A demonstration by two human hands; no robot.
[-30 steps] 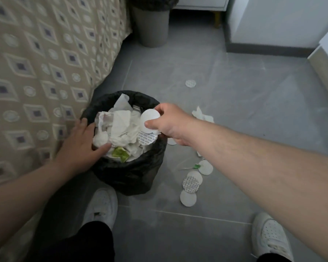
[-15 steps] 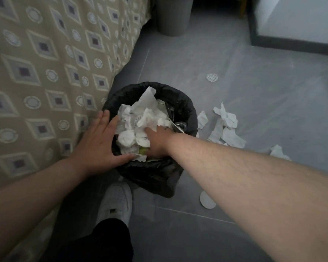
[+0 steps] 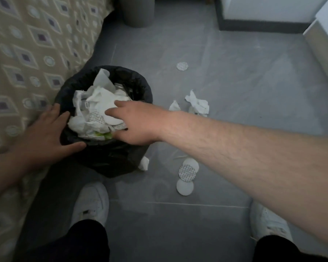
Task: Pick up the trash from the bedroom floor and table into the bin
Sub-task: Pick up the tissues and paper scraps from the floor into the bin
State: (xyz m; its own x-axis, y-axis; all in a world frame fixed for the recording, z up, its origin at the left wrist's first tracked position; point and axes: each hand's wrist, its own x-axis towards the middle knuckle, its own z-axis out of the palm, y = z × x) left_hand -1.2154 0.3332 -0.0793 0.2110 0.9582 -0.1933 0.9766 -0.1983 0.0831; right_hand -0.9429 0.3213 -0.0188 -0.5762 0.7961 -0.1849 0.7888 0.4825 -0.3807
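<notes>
Head cam: left hand point(image 3: 44, 133) flat on the bin point(image 3: 110, 159), right hand point(image 3: 138, 125) spread empty; flimsy discs point(image 3: 188, 170) at 4 o'clock probably want edge pinches.

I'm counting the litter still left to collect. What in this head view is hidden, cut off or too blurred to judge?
1. Floor under the right forearm: head view, covered by the arm.
2. Inside of the bin: head view, buried under crumpled paper.
3. Grey container: top cut off by the upper edge.
4. Patterned disc: print too blurred to read.
5. Table: outside the view.
</notes>
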